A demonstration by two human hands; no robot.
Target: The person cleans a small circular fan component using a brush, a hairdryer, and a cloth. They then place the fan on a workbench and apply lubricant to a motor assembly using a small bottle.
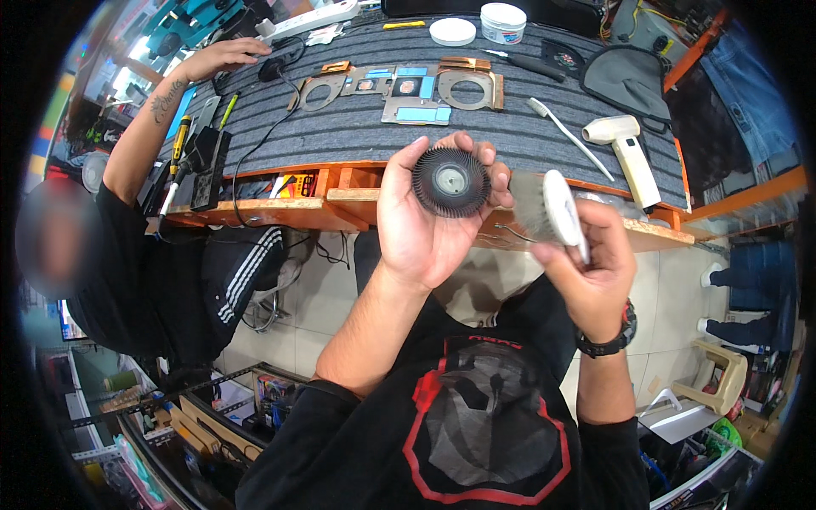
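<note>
My left hand [408, 229], palm up, holds a round black fan wheel [428, 197] with fine blades round a grey hub. Fingers and thumb curl about its rim. Beside it, on the right, my right hand [599, 276] grips a white-backed brush [558, 204]. Its grey bristles face the fan wheel and are smeared by motion; a small gap separates the two. Beyond my hands, a metal heatsink plate [416, 112] with two ring-shaped openings, copper pipes and blue pads lies on the striped grey mat [323, 144].
A toothbrush [571, 136] and a cream handheld blower [631, 161] lie at right, near a dark mesh piece [625, 81]. A white tub [503, 24] and lid [452, 32] stand at the back. At left, a co-worker's arm [153, 119] reaches over the table, above an open drawer [280, 208].
</note>
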